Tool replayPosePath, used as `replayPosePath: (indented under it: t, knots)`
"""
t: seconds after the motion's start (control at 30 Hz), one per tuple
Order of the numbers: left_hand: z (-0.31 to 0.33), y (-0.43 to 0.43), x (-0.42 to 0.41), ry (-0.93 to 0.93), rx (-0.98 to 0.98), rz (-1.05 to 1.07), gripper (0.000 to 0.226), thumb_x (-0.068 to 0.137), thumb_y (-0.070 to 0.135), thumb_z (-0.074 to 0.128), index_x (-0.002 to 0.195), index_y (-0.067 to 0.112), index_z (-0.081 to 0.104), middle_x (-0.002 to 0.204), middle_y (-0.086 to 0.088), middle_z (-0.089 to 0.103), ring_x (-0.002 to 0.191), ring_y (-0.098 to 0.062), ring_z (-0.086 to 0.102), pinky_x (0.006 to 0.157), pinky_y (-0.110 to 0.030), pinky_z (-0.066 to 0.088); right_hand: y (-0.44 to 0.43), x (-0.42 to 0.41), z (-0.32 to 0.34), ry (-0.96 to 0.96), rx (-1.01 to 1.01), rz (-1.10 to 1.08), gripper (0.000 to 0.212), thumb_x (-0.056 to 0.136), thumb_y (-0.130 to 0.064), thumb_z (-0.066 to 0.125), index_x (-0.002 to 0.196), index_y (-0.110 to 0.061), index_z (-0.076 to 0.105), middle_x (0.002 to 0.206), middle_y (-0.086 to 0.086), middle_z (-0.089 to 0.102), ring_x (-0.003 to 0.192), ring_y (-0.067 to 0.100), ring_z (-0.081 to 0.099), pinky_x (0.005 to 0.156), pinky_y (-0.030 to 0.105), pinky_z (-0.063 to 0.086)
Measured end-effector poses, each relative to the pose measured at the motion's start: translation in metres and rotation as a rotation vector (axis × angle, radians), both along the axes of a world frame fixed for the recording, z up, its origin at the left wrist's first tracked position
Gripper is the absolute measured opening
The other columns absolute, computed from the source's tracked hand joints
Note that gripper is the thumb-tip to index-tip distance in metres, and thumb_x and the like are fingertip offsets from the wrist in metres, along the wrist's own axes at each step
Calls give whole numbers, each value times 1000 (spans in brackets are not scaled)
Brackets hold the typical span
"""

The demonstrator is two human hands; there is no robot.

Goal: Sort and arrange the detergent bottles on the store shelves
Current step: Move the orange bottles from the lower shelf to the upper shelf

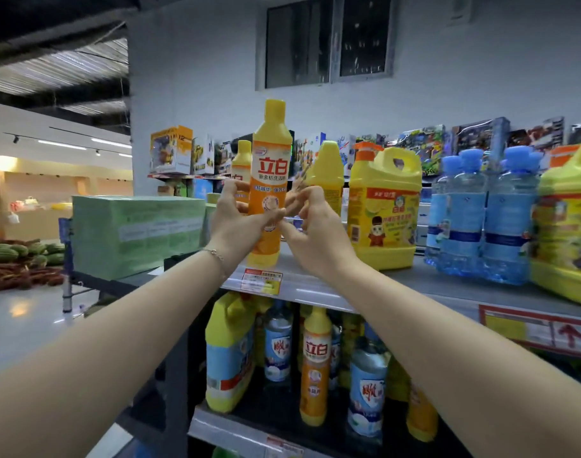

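Observation:
An orange detergent bottle with a yellow cap stands upright at the front left of the top shelf. My left hand wraps it at mid-height, thumb across the label. My right hand is just right of it with fingers loosely curled and apart, and its thumb tip touches the bottle's lower side. Behind stand two more slim yellow bottles. To the right come a big yellow pump jug, blue clear bottles and another yellow jug.
The lower shelf holds several mixed yellow, orange and blue-labelled bottles. A green carton stack sits left of the shelf. Toy boxes line the wall behind. A price tag hangs on the shelf edge. Vegetables lie at the far left.

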State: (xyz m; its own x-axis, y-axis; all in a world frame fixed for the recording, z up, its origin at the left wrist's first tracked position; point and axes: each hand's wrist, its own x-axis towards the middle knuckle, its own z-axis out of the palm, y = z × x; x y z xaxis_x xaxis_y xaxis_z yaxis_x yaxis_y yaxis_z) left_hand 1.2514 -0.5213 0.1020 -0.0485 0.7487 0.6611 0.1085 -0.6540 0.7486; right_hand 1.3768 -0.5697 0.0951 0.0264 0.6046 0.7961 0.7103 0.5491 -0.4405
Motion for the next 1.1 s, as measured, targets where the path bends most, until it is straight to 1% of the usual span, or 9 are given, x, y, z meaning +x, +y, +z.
replayPosePath:
  t: [0.13,0.27,0.47,0.57,0.7,0.87,0.97,1.03,1.1]
  knots:
    - [2,25,13,42,0,51,56,71,32,81,113,21,46,91,7,61,85,-15,62,77,-35,53,6,15,-2,-122,-55,-182,30,89,-23,59,106,-23,35,91,-6,44,77,15,47,63,31,40]
    - [-4,49,30,92,-66,83,54,76,31,78,117,23,42,103,3,57,102,-25,61,88,-43,52,20,24,1,-122,-75,-304,31,88,-25,59,108,-19,36,93,1,50,77,21,51,60,32,40]
    - [-11,68,39,152,-82,216,55,82,39,71,126,21,42,124,-6,60,111,-30,59,88,-41,47,35,22,-4,-105,-61,-477,41,86,-31,58,115,-17,33,100,-1,45,86,23,52,60,31,39]
    - [-16,74,44,251,-73,245,63,85,42,66,137,20,37,128,-9,58,115,-31,57,92,-41,46,40,15,-9,-69,0,-538,48,83,-31,61,117,-15,31,111,2,42,101,24,46,68,33,39]
    - [-23,68,52,294,-10,387,80,82,42,68,143,15,23,144,-13,28,131,-30,31,106,-42,33,47,8,-11,-13,54,-611,58,80,-31,63,125,-15,31,126,7,37,114,28,37,87,40,38]
    - [-32,45,61,347,331,396,50,87,26,63,129,15,37,131,-8,38,116,-24,38,93,-35,36,52,9,-6,129,45,-540,54,83,-24,55,129,-14,29,133,12,34,118,32,35,93,42,37]
    - [-32,38,64,387,226,162,46,85,13,62,127,8,44,129,-11,49,117,-26,48,99,-33,42,53,10,-4,177,41,-495,53,84,-25,55,129,-14,30,133,14,35,118,32,36,96,43,36]
    - [-36,34,66,444,126,-46,39,80,24,58,118,20,51,117,-1,57,107,-15,55,99,-32,44,52,8,-2,214,28,-469,54,83,-26,55,130,-14,31,134,15,37,120,33,36,100,46,36]
    - [-39,24,72,388,40,-104,11,91,34,48,98,26,51,88,5,56,81,-6,54,78,-25,51,51,5,1,242,-6,-446,55,83,-24,54,133,-13,32,138,16,37,124,34,35,103,47,33]
